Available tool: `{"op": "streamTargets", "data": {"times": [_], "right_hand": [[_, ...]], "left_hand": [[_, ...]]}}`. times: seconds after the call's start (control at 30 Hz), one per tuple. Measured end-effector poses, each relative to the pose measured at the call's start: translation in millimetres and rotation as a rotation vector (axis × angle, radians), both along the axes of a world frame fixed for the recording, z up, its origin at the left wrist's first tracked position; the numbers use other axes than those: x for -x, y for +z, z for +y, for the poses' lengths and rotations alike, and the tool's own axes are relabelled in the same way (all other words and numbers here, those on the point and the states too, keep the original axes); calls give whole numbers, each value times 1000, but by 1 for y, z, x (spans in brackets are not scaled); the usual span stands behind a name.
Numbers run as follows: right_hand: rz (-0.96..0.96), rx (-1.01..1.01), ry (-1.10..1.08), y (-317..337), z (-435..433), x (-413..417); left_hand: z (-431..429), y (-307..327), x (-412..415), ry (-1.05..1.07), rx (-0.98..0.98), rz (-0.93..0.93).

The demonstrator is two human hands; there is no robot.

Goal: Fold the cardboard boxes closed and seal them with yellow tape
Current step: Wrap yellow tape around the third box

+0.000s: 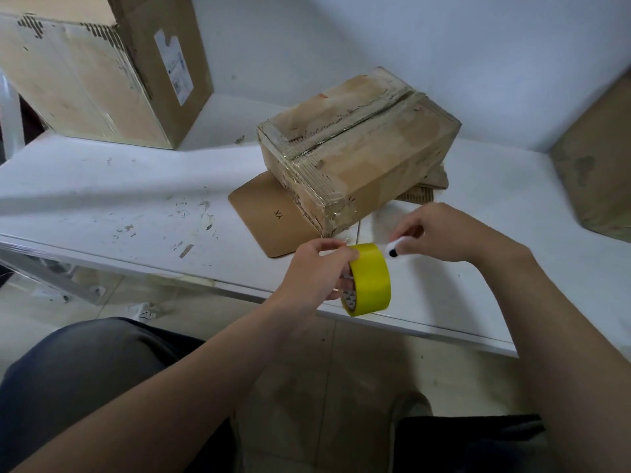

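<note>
Far to the left of the small cardboard box (358, 145) and further back stands a large carton (85, 73); its inside is hidden from where I stand. The small box sits on the white table (102, 186), partly on a flat cardboard sheet (263, 216). Its top flaps lie shut with a seam down the middle. It carries old clear tape but no yellow, and what is inside cannot be seen. It looks light and a bit battered, so I'd steady it by its corners.

Just in front of the box, the left hand (317, 268) grips the yellow tape roll (370, 281), thumb on the rim and fingers curled into the core. That is a sound hold, as the roll is stiff and its film is sticky. The right hand (440, 233) pinches a small white piece (392, 250) with a black spot against the roll's top edge. I can't tell what it is. Well right of the box, more brown cardboard (594, 165) leans.
</note>
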State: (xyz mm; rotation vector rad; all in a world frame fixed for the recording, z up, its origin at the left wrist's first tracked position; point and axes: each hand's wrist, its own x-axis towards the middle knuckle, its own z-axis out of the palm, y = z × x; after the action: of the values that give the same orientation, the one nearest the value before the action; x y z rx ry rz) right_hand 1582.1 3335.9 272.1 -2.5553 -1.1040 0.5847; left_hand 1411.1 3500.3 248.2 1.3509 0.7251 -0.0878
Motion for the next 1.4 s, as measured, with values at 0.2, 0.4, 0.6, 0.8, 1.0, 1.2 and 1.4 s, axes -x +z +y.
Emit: {"op": "streamTargets", "data": {"times": [0.2,0.4,0.6,0.8,1.0,1.2,1.4], "right_hand": [[3,-79,-30,-1,-4,12],[-367,-539,113,19,27,27],[-360,-367,276,10,79,16],[-476,-379,183,-16,86,-1],[-496,-481,255,-24,79,-9],[-550,-542,327,-33,65,-16],[-358,-698,303,-28,58,-21]], "left_hand": [[11,5,8,0,-224,-36],[32,16,17,5,-589,-75],[52,22,19,38,-663,-50],[57,17,17,-7,-676,-11],[60,13,12,-32,-671,-33],[65,12,14,-35,-691,-46],[67,13,13,-29,-692,-56]]}}
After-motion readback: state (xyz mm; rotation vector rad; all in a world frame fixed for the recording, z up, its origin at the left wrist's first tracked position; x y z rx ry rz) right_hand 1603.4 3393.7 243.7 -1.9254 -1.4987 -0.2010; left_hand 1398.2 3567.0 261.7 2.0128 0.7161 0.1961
